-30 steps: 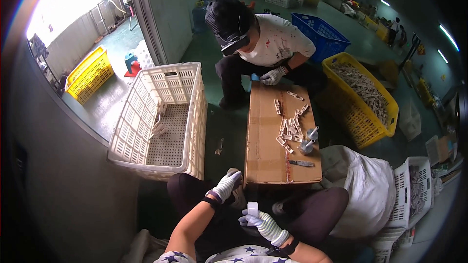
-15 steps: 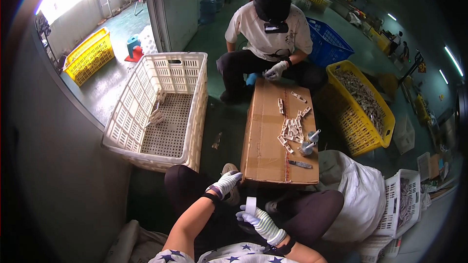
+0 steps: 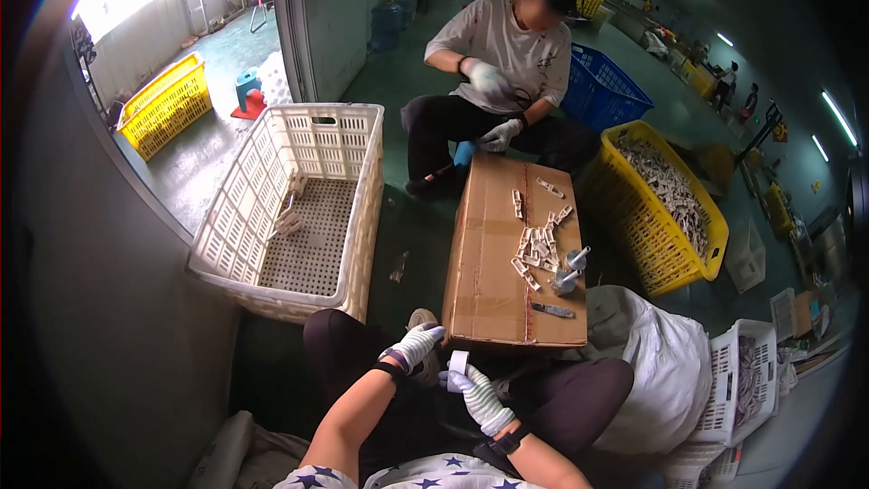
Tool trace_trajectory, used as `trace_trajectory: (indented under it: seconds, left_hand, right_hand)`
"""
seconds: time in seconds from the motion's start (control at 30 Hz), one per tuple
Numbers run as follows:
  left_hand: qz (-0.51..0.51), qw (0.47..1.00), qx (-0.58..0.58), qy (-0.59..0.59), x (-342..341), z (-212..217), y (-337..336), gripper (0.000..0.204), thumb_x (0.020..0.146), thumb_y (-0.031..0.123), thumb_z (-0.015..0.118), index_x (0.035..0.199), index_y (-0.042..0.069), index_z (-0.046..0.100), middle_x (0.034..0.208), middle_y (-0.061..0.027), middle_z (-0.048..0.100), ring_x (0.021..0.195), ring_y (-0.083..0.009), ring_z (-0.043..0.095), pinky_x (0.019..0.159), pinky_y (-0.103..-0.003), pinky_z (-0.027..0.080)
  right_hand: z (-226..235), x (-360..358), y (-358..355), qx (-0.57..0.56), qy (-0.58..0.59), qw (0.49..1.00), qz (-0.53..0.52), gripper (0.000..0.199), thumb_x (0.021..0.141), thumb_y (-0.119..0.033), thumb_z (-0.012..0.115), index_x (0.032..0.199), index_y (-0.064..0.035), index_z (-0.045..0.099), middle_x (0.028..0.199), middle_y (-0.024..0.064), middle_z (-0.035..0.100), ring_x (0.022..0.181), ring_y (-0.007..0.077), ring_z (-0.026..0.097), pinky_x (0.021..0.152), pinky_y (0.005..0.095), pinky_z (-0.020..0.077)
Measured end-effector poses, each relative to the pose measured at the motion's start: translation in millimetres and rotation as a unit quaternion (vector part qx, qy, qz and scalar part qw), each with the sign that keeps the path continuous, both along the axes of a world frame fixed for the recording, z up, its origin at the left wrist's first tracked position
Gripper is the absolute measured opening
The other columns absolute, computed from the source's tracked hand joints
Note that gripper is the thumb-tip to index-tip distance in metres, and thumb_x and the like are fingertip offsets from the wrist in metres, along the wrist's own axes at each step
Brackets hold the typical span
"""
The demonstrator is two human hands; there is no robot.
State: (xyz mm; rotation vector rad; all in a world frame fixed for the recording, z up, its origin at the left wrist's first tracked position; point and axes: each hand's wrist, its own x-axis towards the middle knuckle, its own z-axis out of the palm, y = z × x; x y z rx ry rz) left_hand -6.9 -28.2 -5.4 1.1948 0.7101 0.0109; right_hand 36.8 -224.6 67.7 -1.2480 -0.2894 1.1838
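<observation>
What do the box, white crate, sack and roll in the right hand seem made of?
Box: matt cardboard, by its brown faces and top seam.
White crate: likely moulded plastic, slightly glossy, by its slotted walls.
Sack: perhaps woven plastic, faintly shiny, by its crinkled folds.
Roll: smooth and white, perhaps plastic tape; too small to tell.

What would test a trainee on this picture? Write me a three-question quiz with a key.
1. Which of the wearer's hands holds the white roll?

2. Which of these lies on top of the box?
A) a blue basket
B) pale parts
C) a white sack

3. True or false: the wearer's left hand is gloved.

Key: 1. The right hand. 2. B. 3. True.
</observation>
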Motion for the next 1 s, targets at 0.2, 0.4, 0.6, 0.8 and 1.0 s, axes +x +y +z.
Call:
trace_trajectory:
  seconds: [0.2, 0.4, 0.6, 0.8, 1.0]
  left_hand:
    - [0.048, 0.998, -0.03, 0.015, 0.6, -12.1, -3.9, 0.022, 0.093, 0.024, 0.056, 0.106, 0.007, 0.062, 0.087, -0.0001, 0.061, 0.077, -0.0124, 0.057, 0.07, -0.027, 0.047]
    - [0.051, 0.997, -0.064, -0.003, -1.1, -16.7, -7.9, 0.029, 0.094, 0.023, 0.055, 0.116, 0.004, 0.06, 0.103, -0.0045, 0.062, 0.09, -0.0162, 0.059, 0.081, -0.029, 0.049]
    - [0.042, 0.997, -0.064, -0.009, 1.5, -17.5, -9.4, 0.03, 0.095, 0.022, 0.055, 0.117, 0.001, 0.059, 0.104, -0.0063, 0.063, 0.093, -0.017, 0.059, 0.083, -0.029, 0.048]
    - [0.083, 0.991, -0.101, -0.013, -2.9, -18.6, -7.9, 0.036, 0.095, 0.028, 0.056, 0.12, 0.002, 0.057, 0.103, -0.0055, 0.063, 0.091, -0.0154, 0.059, 0.081, -0.029, 0.048]
    - [0.113, 0.984, -0.139, -0.005, 1.3, -0.4, -25.6, 0.03, 0.091, 0.032, 0.062, 0.104, 0.005, 0.06, 0.096, -0.0059, 0.064, 0.086, -0.0206, 0.064, 0.078, -0.032, 0.052]
  right_hand:
    - [-61.1, 9.1, -12.2, -0.062, -0.117, 0.991, 0.007, 0.026, 0.091, -0.024, 0.063, 0.11, -0.007, 0.064, 0.098, -0.0043, 0.062, 0.089, 0.0079, 0.055, 0.084, 0.0254, 0.0447]
    - [-58.3, 12.3, -11.1, -0.053, -0.083, 0.995, -0.012, 0.022, 0.091, -0.021, 0.063, 0.108, -0.0062, 0.066, 0.097, -0.0043, 0.062, 0.087, 0.0079, 0.055, 0.083, 0.0247, 0.0454]
    - [-49.2, 10.8, -8.0, -0.044, -0.08, 0.996, -0.019, 0.023, 0.091, -0.022, 0.063, 0.108, -0.0063, 0.066, 0.097, -0.0041, 0.063, 0.087, 0.0075, 0.055, 0.082, 0.0248, 0.0453]
    - [-50.0, 10.0, -3.1, -0.047, -0.083, 0.995, -0.035, 0.022, 0.091, -0.025, 0.063, 0.106, -0.0079, 0.065, 0.095, -0.0055, 0.062, 0.085, 0.0065, 0.053, 0.079, 0.0244, 0.0445]
    - [-33.0, 16.7, -5.0, -0.043, -0.059, 0.997, -0.039, 0.031, 0.091, -0.022, 0.061, 0.118, -0.0065, 0.059, 0.102, -0.0002, 0.062, 0.089, 0.0093, 0.054, 0.082, 0.0256, 0.0458]
